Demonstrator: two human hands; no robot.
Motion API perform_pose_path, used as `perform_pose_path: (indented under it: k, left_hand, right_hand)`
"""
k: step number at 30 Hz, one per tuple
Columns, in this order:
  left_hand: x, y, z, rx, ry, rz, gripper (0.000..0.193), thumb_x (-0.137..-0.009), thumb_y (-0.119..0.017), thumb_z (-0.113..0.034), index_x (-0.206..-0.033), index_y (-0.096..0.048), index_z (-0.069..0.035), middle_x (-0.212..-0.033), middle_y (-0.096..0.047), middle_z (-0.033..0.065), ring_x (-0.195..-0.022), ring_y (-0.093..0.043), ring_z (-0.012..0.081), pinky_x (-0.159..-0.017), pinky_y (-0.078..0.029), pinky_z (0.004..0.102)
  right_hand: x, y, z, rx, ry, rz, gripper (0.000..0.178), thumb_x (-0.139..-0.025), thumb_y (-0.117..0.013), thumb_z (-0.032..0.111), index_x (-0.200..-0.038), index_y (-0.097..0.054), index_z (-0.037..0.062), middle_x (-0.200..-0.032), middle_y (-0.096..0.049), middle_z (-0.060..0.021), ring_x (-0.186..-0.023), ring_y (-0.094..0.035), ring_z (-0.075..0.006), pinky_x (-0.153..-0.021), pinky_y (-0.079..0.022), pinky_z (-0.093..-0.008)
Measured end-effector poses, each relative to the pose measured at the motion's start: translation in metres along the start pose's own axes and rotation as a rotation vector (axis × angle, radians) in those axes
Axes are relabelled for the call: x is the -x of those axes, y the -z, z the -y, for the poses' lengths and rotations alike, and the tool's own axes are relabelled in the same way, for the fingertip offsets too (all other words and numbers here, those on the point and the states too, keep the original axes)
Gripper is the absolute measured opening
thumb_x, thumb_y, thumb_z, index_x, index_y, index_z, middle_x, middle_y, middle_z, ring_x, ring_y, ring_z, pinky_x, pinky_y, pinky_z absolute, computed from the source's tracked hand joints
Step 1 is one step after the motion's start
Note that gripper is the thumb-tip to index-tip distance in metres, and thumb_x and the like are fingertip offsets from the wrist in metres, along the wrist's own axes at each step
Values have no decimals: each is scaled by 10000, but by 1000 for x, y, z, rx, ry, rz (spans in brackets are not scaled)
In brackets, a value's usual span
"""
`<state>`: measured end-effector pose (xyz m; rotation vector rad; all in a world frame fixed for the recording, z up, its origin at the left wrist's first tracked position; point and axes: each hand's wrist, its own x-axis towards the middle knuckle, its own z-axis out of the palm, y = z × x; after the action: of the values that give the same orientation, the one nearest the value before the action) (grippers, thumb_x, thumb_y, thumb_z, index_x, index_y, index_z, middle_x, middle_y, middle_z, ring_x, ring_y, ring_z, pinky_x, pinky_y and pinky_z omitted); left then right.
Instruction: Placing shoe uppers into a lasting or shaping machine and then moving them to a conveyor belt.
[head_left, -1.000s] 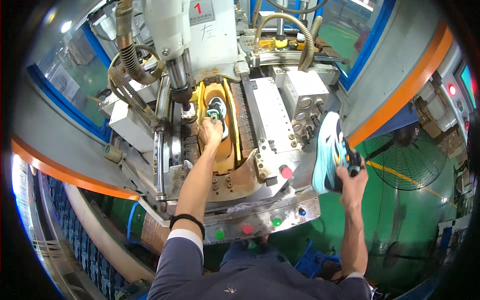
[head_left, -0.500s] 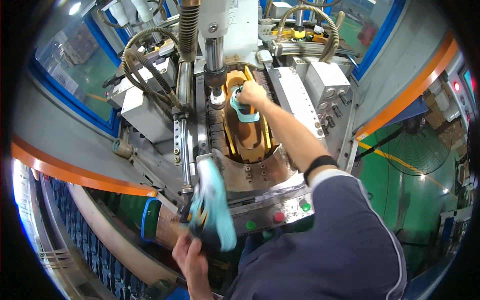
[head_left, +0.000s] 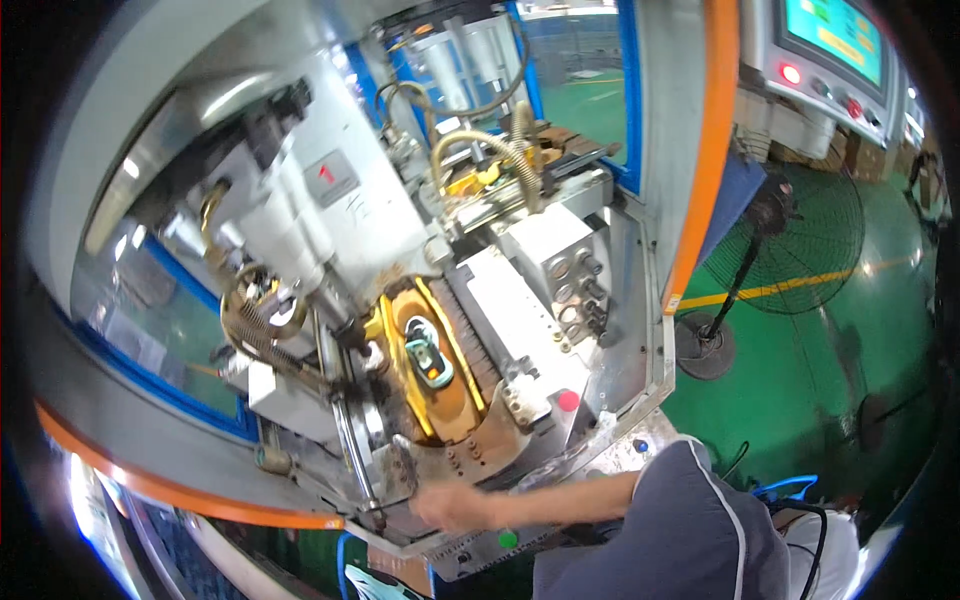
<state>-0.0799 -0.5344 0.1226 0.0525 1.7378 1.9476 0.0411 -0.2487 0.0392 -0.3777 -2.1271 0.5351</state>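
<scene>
In the machine's bay, a small teal, white and dark shoe piece with an orange patch lies on the brown and yellow mould. My right hand is in front of the machine, nearest its front metal edge and apart from the shoe piece. Motion smears its fingers, so its grip does not show. At the bottom edge of the picture, part of a white and teal shoe upper shows beside a brown surface. My left hand is out of sight.
A green button and a red button sit on the machine's front. Left of the mould stands a steel rod. An orange-edged frame borders the right side. Beyond it are a floor fan and a lit control screen.
My right hand has drawn back from the mould toward the front edge, leaving the shoe piece there. My left hand has left the picture. The view has turned to the right.
</scene>
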Motion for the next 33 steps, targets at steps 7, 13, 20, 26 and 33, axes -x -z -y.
perform_pose_path:
  k: [7, 13, 20, 26, 33]
  left_hand:
    - [25, -47, -14, -26, 145, 215, 567, -913, -600, -360, -1299, -471, 36, -1232, -554, 186, -1105, -532, 320, -992, -436, 443]
    - [12, -25, 10, -32, 231, 263, 642, -884, -640, -398, -1332, -443, 17, -1250, -524, 185, -1163, -478, 330, -1044, -379, 437]
    - [48, -30, 41, -34, 201, 270, 612, -883, -637, -414, -1306, -471, -4, -1232, -528, 191, -1129, -489, 326, -1030, -390, 430]
    - [61, 9, 98, 163, 253, 115, 483, -902, -629, -337, -1248, -524, -16, -1134, -569, 182, -1057, -529, 324, -961, -445, 431]
    - [100, 55, 114, 349, 159, -232, 278, -843, -618, -38, -1091, -587, 84, -1058, -624, 179, -963, -628, 333, -808, -551, 502]
  right_hand:
    - [153, -74, -37, 711, 456, 824, 336, -847, -536, 207, -1070, -603, -36, -1174, -518, -178, -1158, -499, -323, -949, -461, -372]
    - [157, -104, -53, 1, -208, 843, 473, -942, -375, 170, -1365, -378, -40, -1466, -347, -194, -1273, -448, -309, -1038, -403, -391]
    - [187, -82, -42, -193, -294, 751, 563, -817, -571, 122, -1303, -361, -72, -1401, -346, -328, -1139, -540, -413, -880, -506, -429]
    - [222, -83, -40, -95, -128, 676, 480, -832, -535, 131, -1252, -410, -65, -1358, -425, -304, -966, -621, -409, -765, -535, -456]
    - [188, -98, -25, -44, -550, 945, 322, -822, -534, 140, -1107, -595, 3, -1127, -593, -233, -1053, -572, -398, -919, -465, -457]
